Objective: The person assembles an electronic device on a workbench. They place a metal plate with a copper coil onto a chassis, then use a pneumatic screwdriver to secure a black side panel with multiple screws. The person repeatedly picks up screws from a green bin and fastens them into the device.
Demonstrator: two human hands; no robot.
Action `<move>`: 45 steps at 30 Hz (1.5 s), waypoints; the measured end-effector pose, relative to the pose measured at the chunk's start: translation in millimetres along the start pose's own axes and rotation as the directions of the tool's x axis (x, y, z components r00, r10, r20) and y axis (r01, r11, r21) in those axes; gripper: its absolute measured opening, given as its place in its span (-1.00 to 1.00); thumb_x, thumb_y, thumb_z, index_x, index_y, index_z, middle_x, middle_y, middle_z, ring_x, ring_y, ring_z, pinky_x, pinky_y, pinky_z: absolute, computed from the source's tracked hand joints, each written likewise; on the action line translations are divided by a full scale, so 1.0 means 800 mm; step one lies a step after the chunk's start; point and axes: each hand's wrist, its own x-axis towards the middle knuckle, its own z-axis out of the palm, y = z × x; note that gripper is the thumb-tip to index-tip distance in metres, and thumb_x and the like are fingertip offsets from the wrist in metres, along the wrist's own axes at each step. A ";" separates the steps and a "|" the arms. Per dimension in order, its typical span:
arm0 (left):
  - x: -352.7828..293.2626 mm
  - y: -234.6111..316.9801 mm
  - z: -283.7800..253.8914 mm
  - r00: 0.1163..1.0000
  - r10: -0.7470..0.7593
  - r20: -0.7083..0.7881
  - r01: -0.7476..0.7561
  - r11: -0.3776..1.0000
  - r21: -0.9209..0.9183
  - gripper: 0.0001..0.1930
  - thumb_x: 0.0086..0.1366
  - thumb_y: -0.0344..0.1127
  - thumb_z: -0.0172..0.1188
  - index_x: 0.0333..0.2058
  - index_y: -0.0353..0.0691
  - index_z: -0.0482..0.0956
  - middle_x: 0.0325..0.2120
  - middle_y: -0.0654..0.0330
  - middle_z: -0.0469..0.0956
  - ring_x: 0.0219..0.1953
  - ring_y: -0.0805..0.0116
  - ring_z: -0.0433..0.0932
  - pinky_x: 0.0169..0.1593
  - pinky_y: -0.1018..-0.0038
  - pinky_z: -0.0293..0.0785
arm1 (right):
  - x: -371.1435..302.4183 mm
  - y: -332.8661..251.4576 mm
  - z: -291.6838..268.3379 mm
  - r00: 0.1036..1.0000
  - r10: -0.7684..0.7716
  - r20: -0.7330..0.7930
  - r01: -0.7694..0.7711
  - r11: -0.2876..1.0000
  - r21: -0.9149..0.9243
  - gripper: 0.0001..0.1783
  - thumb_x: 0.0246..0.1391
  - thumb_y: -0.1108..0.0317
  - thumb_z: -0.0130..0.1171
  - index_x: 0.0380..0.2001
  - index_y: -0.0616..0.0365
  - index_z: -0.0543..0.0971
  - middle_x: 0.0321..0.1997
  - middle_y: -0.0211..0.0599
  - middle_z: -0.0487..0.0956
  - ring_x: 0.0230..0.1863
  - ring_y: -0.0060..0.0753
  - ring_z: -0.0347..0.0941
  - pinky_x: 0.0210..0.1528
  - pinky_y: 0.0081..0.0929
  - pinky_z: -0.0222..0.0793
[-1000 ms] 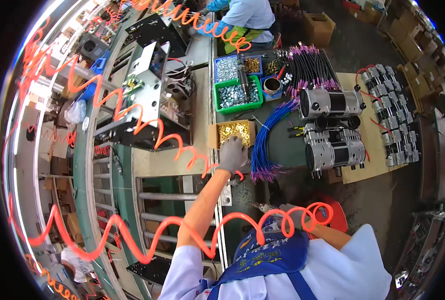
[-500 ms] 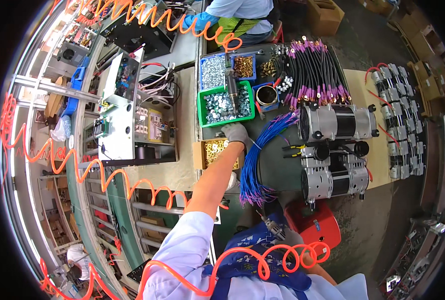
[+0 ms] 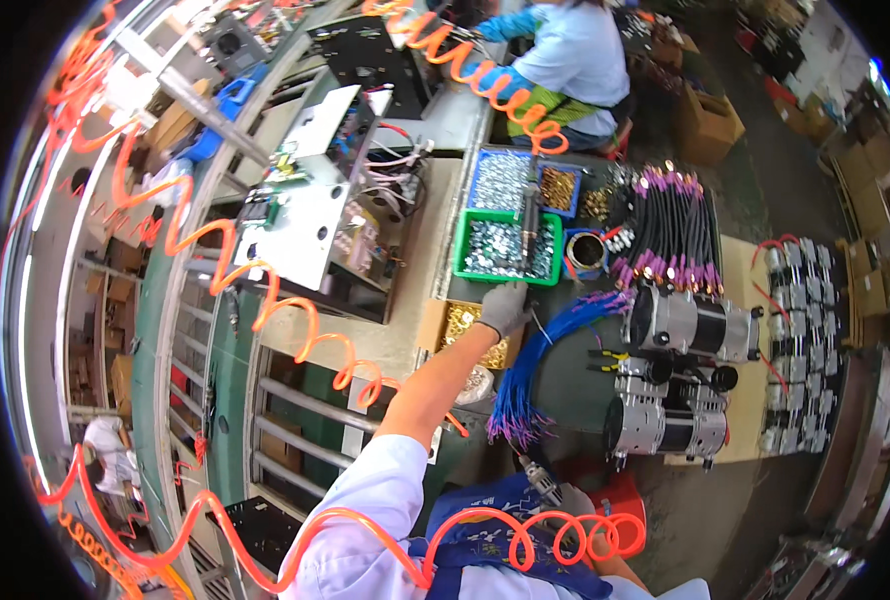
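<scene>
My left hand (image 3: 506,306), in a grey glove, is at the near edge of a green bin (image 3: 458,262) of shiny metal fasteners. Its fingers are drawn together and pointing down; anything between them is too small to see. Just below it sits an open cardboard box (image 3: 432,325) of gold-coloured parts. A dark hand tool (image 3: 530,222) lies across the green bin. Low by my lap, my gloved right hand (image 3: 573,506) is closed round a power screwdriver (image 3: 540,481), its bit pointing up and left. A coiled orange hose passes in front of my right forearm.
Blue wires (image 3: 527,372), black cables (image 3: 671,230) and silver motor units (image 3: 695,325) cover the bench to the right. An open metal chassis (image 3: 300,235) stands left. Coiled orange hoses (image 3: 310,325) hang across the left side. Beyond the bench sits another person (image 3: 575,65).
The whole view has turned, so the bench appears lower and further right. My left hand stays by the green bin's near edge. My right hand still holds the screwdriver near my lap.
</scene>
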 end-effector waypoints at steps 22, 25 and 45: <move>-0.763 -0.015 -0.200 0.765 -0.627 0.148 -0.560 -0.761 -0.327 -0.84 0.51 -0.27 0.11 -0.14 -0.24 0.50 -0.09 0.05 0.58 -0.39 0.60 0.43 -0.61 0.78 0.16 | -0.096 -0.203 0.151 0.814 -0.510 0.277 0.575 0.774 -0.265 -0.52 -0.16 0.12 0.39 -0.23 0.27 0.63 -0.29 0.10 0.68 -0.22 0.01 0.68 -0.11 -0.12 0.53; -0.885 -0.024 -0.156 0.824 -0.552 -0.129 -0.554 -0.739 -0.382 -0.76 0.52 -0.21 0.11 -0.06 -0.27 0.49 -0.14 0.08 0.51 -0.54 0.67 0.22 -0.63 0.81 0.05 | -0.114 -0.242 0.220 0.709 -0.586 0.393 0.701 0.646 -0.301 -0.51 -0.12 0.12 0.38 -0.18 0.26 0.64 -0.25 0.10 0.69 -0.19 -0.03 0.68 -0.08 -0.13 0.53; -1.173 -0.068 -0.254 0.032 -0.989 -0.143 -0.591 0.096 -0.801 -0.61 0.58 -0.08 -0.04 0.05 -0.30 0.53 -0.44 0.23 0.59 -0.65 0.58 0.35 -0.57 0.64 0.26 | -0.217 -0.533 0.430 0.148 -0.307 0.940 0.110 0.950 0.293 -0.43 0.34 -0.14 -0.15 -0.18 0.19 0.53 -0.46 -0.36 0.55 -0.56 -0.55 0.49 -0.62 -0.59 0.43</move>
